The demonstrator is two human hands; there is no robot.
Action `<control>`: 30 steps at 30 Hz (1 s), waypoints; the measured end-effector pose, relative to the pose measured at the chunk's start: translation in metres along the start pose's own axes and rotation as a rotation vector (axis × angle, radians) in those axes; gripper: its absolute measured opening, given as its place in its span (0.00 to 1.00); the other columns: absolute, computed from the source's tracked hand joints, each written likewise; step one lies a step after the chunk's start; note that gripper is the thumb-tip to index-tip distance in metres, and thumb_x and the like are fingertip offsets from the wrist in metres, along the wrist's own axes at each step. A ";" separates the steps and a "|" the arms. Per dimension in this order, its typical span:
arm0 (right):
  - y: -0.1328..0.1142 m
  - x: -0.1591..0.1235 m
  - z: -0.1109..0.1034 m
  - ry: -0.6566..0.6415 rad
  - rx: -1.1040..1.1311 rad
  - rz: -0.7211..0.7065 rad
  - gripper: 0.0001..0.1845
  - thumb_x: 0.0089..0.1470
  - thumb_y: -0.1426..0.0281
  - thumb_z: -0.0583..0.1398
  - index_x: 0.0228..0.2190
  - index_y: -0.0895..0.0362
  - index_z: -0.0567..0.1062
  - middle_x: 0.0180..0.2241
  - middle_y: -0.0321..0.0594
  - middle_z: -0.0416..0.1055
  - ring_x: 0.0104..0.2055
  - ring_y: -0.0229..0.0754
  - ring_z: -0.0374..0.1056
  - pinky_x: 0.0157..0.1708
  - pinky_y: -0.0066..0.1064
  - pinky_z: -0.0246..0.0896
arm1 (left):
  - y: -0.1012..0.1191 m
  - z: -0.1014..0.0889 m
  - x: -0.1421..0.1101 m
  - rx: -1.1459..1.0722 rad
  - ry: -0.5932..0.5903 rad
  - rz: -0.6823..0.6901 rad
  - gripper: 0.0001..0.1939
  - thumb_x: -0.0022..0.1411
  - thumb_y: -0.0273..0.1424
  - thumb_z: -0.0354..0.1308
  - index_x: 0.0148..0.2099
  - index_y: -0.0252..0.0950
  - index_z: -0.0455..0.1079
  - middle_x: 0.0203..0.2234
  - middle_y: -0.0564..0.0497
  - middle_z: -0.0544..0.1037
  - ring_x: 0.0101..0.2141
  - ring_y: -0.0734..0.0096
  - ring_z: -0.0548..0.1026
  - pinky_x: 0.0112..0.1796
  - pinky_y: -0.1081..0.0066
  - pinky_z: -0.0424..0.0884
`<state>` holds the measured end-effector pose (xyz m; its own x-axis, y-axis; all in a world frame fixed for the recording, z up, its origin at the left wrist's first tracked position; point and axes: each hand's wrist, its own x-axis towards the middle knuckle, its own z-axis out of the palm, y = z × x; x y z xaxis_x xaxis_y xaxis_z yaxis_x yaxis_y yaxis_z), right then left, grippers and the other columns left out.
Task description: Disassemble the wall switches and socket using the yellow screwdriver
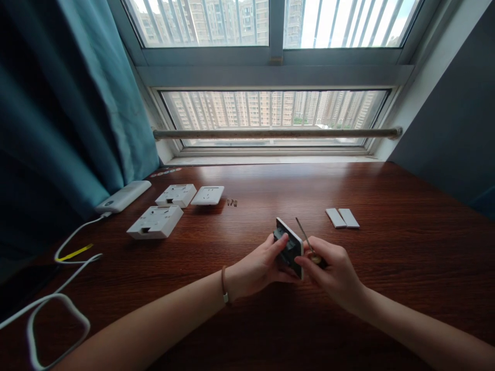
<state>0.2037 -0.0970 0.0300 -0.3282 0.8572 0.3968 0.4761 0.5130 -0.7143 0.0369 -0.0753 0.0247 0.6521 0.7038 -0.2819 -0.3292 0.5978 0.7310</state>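
Observation:
My left hand [266, 263] grips a wall socket [288, 250] with a dark back and a white front plate, tilted on edge above the table. In my right hand [334, 265] is a screwdriver [305, 234], its thin shaft pointing up and to the left past the plate's front. Right fingertips also reach the plate's right edge; whether they press on it I cannot tell. The plate's front face is mostly turned away from view.
On the brown table [406, 278], two white mounting boxes [154, 224], a white socket [208, 196] and several small screws [232, 203] lie left. Two white strips [343, 218] lie right. A power strip [124, 197] with a white cable [58, 296] is beside the curtain [88, 103].

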 end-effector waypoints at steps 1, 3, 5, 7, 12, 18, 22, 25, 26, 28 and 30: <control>0.001 -0.001 0.000 0.002 -0.002 -0.001 0.09 0.53 0.70 0.55 0.23 0.58 0.64 0.20 0.34 0.60 0.23 0.34 0.57 0.24 0.25 0.52 | 0.001 0.000 -0.001 0.007 0.002 -0.015 0.15 0.57 0.40 0.51 0.43 0.37 0.62 0.36 0.47 0.71 0.32 0.69 0.72 0.37 0.61 0.67; 0.001 -0.003 0.000 -0.010 -0.011 -0.042 0.08 0.54 0.71 0.53 0.24 0.58 0.64 0.21 0.35 0.61 0.23 0.34 0.58 0.24 0.26 0.52 | 0.002 0.001 -0.001 0.004 0.002 -0.053 0.13 0.56 0.36 0.52 0.43 0.37 0.62 0.35 0.48 0.72 0.32 0.69 0.72 0.37 0.60 0.67; 0.001 -0.005 0.000 -0.009 -0.030 -0.100 0.07 0.54 0.72 0.52 0.25 0.58 0.65 0.21 0.36 0.62 0.23 0.35 0.58 0.25 0.26 0.52 | 0.003 0.000 -0.001 -0.011 0.004 -0.082 0.12 0.56 0.34 0.51 0.42 0.35 0.63 0.33 0.48 0.72 0.33 0.67 0.71 0.38 0.58 0.66; 0.000 -0.007 0.000 -0.008 -0.035 -0.123 0.07 0.54 0.73 0.51 0.25 0.59 0.65 0.22 0.36 0.62 0.23 0.35 0.58 0.25 0.26 0.53 | 0.003 0.000 -0.001 -0.022 0.008 -0.097 0.11 0.55 0.33 0.50 0.41 0.34 0.64 0.31 0.48 0.72 0.34 0.65 0.71 0.38 0.56 0.66; -0.004 -0.008 0.001 -0.020 -0.002 -0.078 0.08 0.54 0.72 0.52 0.24 0.58 0.65 0.20 0.35 0.61 0.22 0.34 0.58 0.24 0.25 0.53 | 0.004 0.002 -0.001 -0.022 -0.032 -0.110 0.11 0.56 0.33 0.49 0.41 0.34 0.62 0.31 0.48 0.71 0.33 0.65 0.71 0.38 0.55 0.65; -0.002 0.001 -0.015 -0.031 -0.080 -0.187 0.06 0.55 0.74 0.50 0.28 0.57 0.65 0.24 0.37 0.64 0.25 0.35 0.60 0.25 0.25 0.56 | 0.012 -0.002 -0.005 0.047 -0.132 -0.090 0.20 0.56 0.42 0.51 0.50 0.43 0.56 0.37 0.47 0.72 0.35 0.62 0.74 0.41 0.53 0.63; 0.003 0.006 -0.025 -0.102 -0.265 -0.433 0.11 0.55 0.75 0.49 0.40 0.58 0.66 0.35 0.45 0.68 0.35 0.40 0.64 0.34 0.30 0.58 | 0.009 -0.003 -0.006 -0.108 -0.183 0.103 0.26 0.53 0.40 0.56 0.53 0.43 0.55 0.46 0.45 0.69 0.45 0.60 0.69 0.47 0.55 0.60; 0.003 0.006 -0.029 -0.107 -0.298 -0.465 0.11 0.56 0.70 0.50 0.40 0.57 0.67 0.38 0.46 0.68 0.39 0.41 0.64 0.36 0.29 0.58 | 0.010 -0.005 -0.005 -0.053 -0.205 0.172 0.27 0.51 0.33 0.60 0.52 0.34 0.60 0.49 0.40 0.67 0.47 0.57 0.67 0.47 0.60 0.60; 0.003 0.006 -0.030 -0.088 -0.309 -0.447 0.11 0.57 0.67 0.50 0.39 0.57 0.68 0.36 0.45 0.69 0.36 0.40 0.65 0.34 0.28 0.58 | 0.012 -0.006 -0.005 -0.035 -0.222 0.176 0.29 0.50 0.33 0.60 0.53 0.33 0.59 0.50 0.39 0.65 0.48 0.55 0.66 0.47 0.60 0.60; 0.002 0.005 -0.032 -0.049 -0.367 -0.385 0.15 0.58 0.63 0.48 0.38 0.57 0.70 0.28 0.41 0.68 0.28 0.38 0.64 0.27 0.26 0.55 | 0.017 -0.010 -0.004 -0.029 -0.244 0.173 0.33 0.49 0.39 0.60 0.56 0.34 0.56 0.52 0.38 0.63 0.50 0.52 0.64 0.48 0.59 0.58; 0.000 0.005 -0.033 -0.029 -0.483 -0.316 0.18 0.59 0.63 0.46 0.33 0.58 0.71 0.21 0.38 0.65 0.23 0.36 0.61 0.24 0.26 0.49 | 0.021 -0.014 -0.004 -0.035 -0.246 0.143 0.35 0.50 0.47 0.54 0.56 0.33 0.55 0.50 0.38 0.65 0.49 0.54 0.65 0.48 0.59 0.58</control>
<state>0.2292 -0.0909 0.0513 -0.5340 0.6611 0.5271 0.6676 0.7122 -0.2170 0.0175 -0.0600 0.0327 0.7418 0.6705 -0.0152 -0.4504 0.5147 0.7295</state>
